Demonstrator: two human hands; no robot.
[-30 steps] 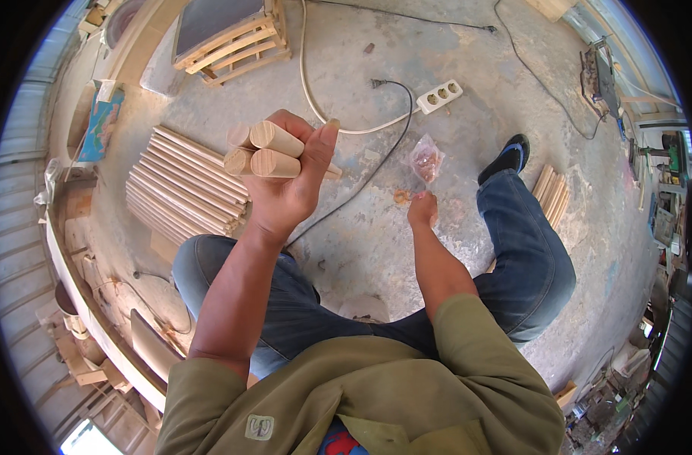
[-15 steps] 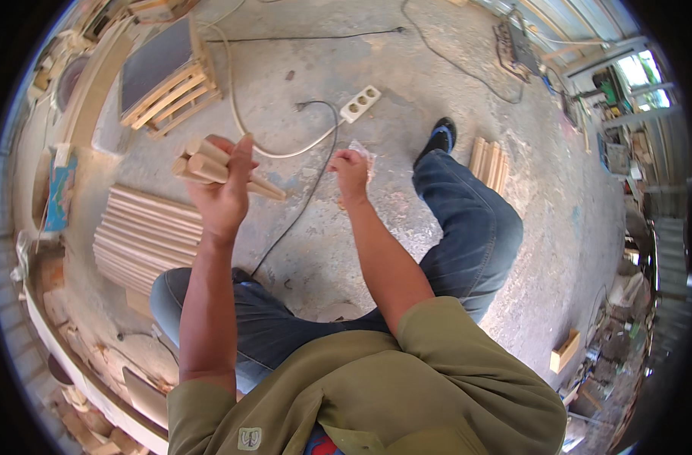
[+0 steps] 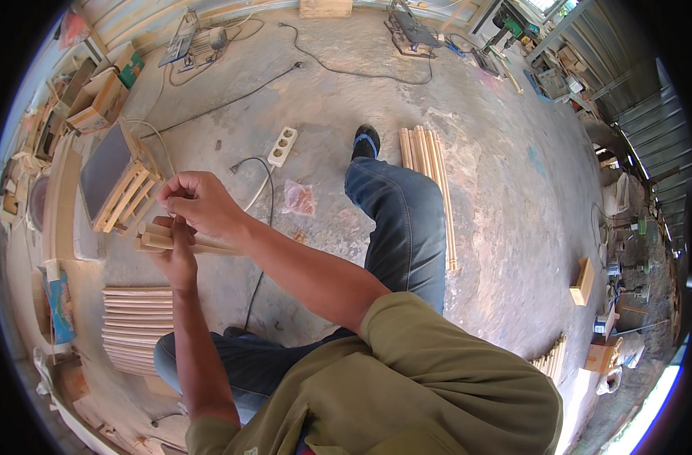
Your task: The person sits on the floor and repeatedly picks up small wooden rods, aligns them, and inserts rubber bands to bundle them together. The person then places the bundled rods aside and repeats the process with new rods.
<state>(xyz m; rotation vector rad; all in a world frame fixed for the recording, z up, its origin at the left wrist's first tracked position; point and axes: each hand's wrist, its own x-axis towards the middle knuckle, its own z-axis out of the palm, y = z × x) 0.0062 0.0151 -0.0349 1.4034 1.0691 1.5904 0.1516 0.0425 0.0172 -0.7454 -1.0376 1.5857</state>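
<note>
Pale wooden sticks (image 3: pixel 150 241) sit clasped in the left hand (image 3: pixel 178 265), the right hand (image 3: pixel 202 201) curled just above, whether pinching anything I cannot tell from here, with a plastic bag (image 3: pixel 299 199) to the grip's right.

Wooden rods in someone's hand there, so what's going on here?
The person's left hand grips a few wooden rods. The right hand is up against it, its fingertips close to the left thumb; whether they pinch something small I can't tell. A stack of rods lies on the floor to the left, and a smaller bundle lies to the right, beyond the right leg. A plastic bag sits near the power strip.
</note>
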